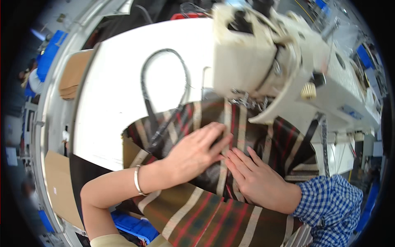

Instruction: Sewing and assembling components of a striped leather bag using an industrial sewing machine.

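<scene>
A brown plaid fabric piece (214,214) with red and cream stripes spreads below the sewing machine (247,61) and drapes down toward me. My left hand (197,150) lies on its darker, glossy part, fingers stretched toward the machine's presser foot area. Beside it, my right hand (255,175) rests palm down on the same piece, fingers out and fingertips close to the left thumb. Neither hand grips anything. A dark strap (144,78) loops over the white table and comes down onto the fabric left of my left hand. The needle is hidden behind the machine head.
The white table (111,90) extends to the left of the machine. Brown cardboard pieces (61,185) stand along its left side. A blue bin (133,226) sits low beneath my left forearm. Another dark strap (324,144) hangs at the right.
</scene>
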The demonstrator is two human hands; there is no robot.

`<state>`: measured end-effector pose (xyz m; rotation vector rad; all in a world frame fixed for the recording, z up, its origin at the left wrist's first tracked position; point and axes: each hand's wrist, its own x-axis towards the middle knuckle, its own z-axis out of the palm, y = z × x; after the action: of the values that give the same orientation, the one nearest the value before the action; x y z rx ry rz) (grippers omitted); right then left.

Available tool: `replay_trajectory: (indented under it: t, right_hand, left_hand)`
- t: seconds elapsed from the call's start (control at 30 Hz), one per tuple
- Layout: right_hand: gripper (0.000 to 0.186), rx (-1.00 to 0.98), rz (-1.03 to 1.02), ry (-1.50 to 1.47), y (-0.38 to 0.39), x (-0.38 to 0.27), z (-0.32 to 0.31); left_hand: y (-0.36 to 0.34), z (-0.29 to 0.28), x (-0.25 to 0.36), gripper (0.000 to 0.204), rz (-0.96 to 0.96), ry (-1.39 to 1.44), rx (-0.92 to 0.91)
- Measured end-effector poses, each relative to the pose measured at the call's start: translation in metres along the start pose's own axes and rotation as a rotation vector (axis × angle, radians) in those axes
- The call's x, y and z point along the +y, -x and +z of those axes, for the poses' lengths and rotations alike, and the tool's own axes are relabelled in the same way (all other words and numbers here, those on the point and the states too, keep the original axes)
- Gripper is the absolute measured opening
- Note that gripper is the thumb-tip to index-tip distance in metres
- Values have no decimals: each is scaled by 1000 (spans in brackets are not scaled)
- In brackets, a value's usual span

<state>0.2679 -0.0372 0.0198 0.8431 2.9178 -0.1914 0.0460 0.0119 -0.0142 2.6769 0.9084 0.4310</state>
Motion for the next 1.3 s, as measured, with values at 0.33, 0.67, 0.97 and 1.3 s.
replay_trajectory:
  t: [0.33,0.67,0.97,1.3]
  right_hand:
    - [57,-3,11,-19,6,-1,6]
    - [58,17,3,-29,4,6,9]
    - [55,33,54,-104,3,1,9]
    - [54,22,54,-35,0,0,10]
  left_hand:
    - [6,12,-3,53,82,-83,51]
    - [5,0,0,57,48,-101,-29]
    - [4,1,0,60,21,-44,-43]
    - [4,0,1,62,36,-59,-34]
